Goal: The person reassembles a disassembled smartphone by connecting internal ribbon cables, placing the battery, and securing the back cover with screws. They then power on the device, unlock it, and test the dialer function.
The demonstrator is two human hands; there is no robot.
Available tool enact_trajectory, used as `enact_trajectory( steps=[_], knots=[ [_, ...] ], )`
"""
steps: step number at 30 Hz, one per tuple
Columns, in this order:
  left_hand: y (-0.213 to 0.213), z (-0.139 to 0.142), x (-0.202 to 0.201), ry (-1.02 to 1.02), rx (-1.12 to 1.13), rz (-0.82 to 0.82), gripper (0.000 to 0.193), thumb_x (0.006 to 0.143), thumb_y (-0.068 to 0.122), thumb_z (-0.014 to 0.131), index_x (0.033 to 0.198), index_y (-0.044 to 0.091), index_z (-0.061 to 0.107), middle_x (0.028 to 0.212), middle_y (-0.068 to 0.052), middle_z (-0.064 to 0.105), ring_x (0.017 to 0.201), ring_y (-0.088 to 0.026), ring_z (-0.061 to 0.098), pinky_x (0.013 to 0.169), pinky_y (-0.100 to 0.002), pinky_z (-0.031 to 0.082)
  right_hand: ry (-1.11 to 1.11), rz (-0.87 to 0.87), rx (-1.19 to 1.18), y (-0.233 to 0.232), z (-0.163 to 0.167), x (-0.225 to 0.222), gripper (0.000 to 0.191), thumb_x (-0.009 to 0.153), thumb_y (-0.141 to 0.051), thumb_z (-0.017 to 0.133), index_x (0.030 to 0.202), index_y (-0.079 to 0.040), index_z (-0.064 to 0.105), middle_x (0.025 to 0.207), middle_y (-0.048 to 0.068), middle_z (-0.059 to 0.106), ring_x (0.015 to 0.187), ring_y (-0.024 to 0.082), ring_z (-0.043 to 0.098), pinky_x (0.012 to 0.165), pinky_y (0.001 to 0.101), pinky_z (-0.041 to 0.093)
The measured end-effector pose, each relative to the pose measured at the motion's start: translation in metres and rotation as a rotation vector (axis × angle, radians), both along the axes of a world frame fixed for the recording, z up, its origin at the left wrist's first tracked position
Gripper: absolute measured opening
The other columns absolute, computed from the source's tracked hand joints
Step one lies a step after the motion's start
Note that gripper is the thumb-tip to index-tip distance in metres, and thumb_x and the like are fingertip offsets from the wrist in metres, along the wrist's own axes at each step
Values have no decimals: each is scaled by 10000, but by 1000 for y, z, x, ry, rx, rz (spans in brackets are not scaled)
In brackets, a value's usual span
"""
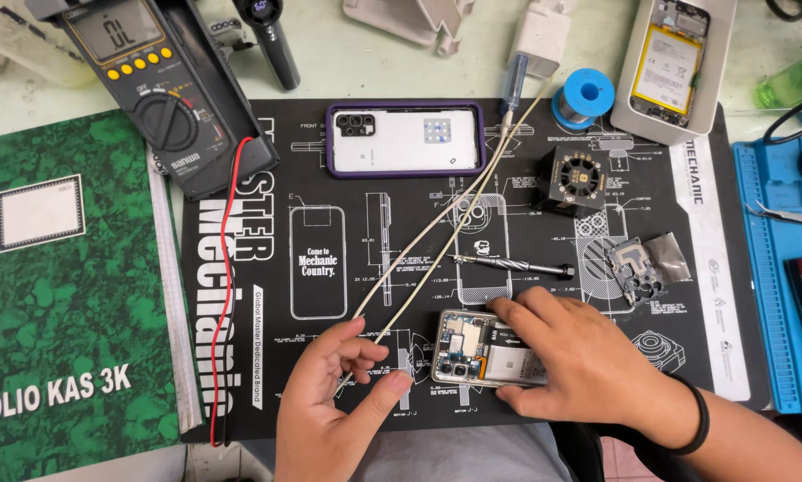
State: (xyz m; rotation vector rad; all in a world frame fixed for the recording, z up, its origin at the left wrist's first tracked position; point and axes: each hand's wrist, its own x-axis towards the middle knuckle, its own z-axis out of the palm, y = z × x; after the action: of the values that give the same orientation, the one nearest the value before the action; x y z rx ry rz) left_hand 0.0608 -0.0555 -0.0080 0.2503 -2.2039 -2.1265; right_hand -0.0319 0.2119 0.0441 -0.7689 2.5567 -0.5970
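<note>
Head view: left hand near mat's front edge, fingers pinched on white cable that runs up-right to charger. Right hand lies flat on opened phone, fingers together, pressing it to mat. Screwdriver just above phone. Cased phone at mat top; multimeter upper left, green ledger left on table.

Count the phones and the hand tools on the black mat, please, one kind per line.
Opened phone under the right hand: 1
Phone in purple case: 1
Screwdrivers: 2
Total: 4
</note>
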Motion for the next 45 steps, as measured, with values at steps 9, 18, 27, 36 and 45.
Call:
enact_trajectory(
  steps=[9, 18, 27, 36, 45],
  knots=[
    [10, 3, -9, -36, 62, -27, 642, 741, 64, 875, 1319, 14, 601, 954, -91, 759, 827, -119, 598, 829, -307, 518, -1094, -424, -1504, 34, -11, 9, 1195, 758, -564, 790, 1598, 146, 324, 1164, 138, 510, 886, 211, 492, 744, 351, 400],
    [34, 10, -23, -223, 14, -229, 628, 735, 133, 895, 1301, 50, 636, 948, -59, 758, 860, -119, 647, 806, -277, 526, -1013, -378, -1717, 21, -26, 10, 962, 1033, -582, 564, 1616, 112, 241, 1427, 382, 475, 1147, 464, 599, 955, 568, 491],
    [59, 5, -38, -247, 650, -494, 740, 948, 65, 694, 1591, 64, 327, 1216, -92, 593, 1074, -131, 607, 941, -306, 529, -1072, -604, -1370, 20, -49, 23, 684, 929, -293, 620, 1443, 120, 437, 1364, 283, 586, 1202, 360, 625, 996, 497, 523],
    [52, 0, -45, -352, 678, -503, 414, 1037, 104, 529, 1440, 10, 531, 1199, -118, 700, 1040, -171, 698, 827, -366, 639, -616, -657, -989, -3, -77, 24, 307, 1018, -201, 620, 1181, 48, 696, 1038, 140, 755, 922, 159, 679, 821, 327, 561],
    [45, -2, -46, -349, 731, -443, 426, 1037, 126, 511, 1450, 22, 508, 1296, -123, 662, 1069, -189, 687, 789, -387, 639, -654, -658, -1153, -14, -60, 22, 398, 938, -81, 652, 1321, 16, 608, 1136, 112, 729, 1038, 166, 675, 908, 332, 544]
  ],
)
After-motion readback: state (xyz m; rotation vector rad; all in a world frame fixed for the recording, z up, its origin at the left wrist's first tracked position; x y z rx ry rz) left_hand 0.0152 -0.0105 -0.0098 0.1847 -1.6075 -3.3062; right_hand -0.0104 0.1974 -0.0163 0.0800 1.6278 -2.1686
